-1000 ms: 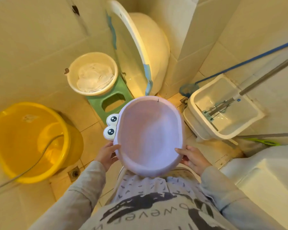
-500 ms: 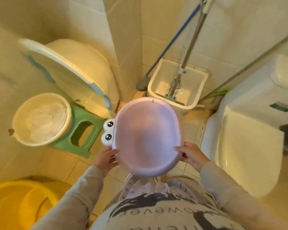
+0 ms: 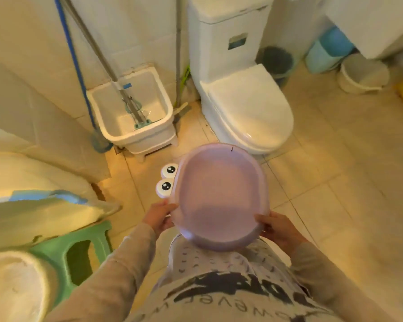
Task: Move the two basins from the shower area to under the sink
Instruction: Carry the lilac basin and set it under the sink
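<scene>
**Head view: purple basin carried over the bathroom floor, fixtures crowding ahead**

Head camera looks down on a purple basin [image 3: 221, 196] held in front of the person's body, clear of the tiled floor [image 3: 330, 182]. Two cartoon eyes [image 3: 166, 180] stick out from its rim at 9 o'clock. The left hand [image 3: 159, 216] grips the rim at about 8 o'clock and the right hand [image 3: 276, 230] grips it at about 4 o'clock; each hand's fingers are curled around the rim edge, thumbs on top.

Beyond the basin at 12 to 1 o'clock stands a white toilet [image 3: 247, 105] with its lid down, close to the basin's far edge. At 11 o'clock sits a white mop bucket [image 3: 135, 112] with a mop handle [image 3: 96, 49] leaning in it and a blue pole [image 3: 73, 56] against the wall beside it. At 8 o'clock a green stool [image 3: 79, 249] stands beside a large cream tub [image 3: 33, 205], with a round cream basin [image 3: 12, 287] at the frame's lower left corner. Far off at 2 o'clock are a blue bin [image 3: 328, 49] and a pale lidded pail [image 3: 363, 75].
</scene>
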A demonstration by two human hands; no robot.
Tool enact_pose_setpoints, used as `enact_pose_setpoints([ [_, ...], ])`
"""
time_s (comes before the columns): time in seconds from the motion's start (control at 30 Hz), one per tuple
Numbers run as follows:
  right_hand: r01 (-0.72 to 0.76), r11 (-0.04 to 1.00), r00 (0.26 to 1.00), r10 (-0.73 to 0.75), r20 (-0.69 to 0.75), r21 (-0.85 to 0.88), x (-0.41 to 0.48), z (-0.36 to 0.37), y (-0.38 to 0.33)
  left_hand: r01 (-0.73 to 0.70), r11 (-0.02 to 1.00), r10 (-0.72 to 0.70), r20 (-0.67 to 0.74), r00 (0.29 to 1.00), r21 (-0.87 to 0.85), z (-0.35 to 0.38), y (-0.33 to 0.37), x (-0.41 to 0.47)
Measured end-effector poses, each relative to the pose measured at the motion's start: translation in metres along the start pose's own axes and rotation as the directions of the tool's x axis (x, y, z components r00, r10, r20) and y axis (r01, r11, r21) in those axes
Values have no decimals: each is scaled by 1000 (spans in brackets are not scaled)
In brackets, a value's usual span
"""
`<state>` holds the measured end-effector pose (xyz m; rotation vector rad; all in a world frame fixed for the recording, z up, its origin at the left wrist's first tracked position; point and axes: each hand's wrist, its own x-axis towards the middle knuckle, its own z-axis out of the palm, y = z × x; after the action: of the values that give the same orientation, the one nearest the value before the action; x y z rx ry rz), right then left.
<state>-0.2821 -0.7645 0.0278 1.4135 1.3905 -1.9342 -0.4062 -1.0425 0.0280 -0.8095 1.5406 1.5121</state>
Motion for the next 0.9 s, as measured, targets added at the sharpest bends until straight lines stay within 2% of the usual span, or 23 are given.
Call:
enact_pose_setpoints([
  [0.13,21,971,991,10,-131,237,-24,-51,35,-26,969,-9,141,990,245,62,14,5],
  [0.23,59,919,978,25,-206,389,-36,-86,54,-69,929,-11,216,976,363,116,20,6],
  [0.43,127,823,954,52,-296,554,-47,-159,80,-101,847,-70,297,952,522,220,7,0],
  [0.63,104,792,949,103,-299,602,-41,-243,81,-80,836,-92,283,955,542,313,-25,-6],
  [0.77,103,847,960,52,-275,522,-35,-306,60,-46,857,-97,249,964,513,365,-45,-4],
  [0.9,150,862,943,22,-331,485,-29,-366,32,-52,860,-89,250,964,507,422,-55,-2],
])
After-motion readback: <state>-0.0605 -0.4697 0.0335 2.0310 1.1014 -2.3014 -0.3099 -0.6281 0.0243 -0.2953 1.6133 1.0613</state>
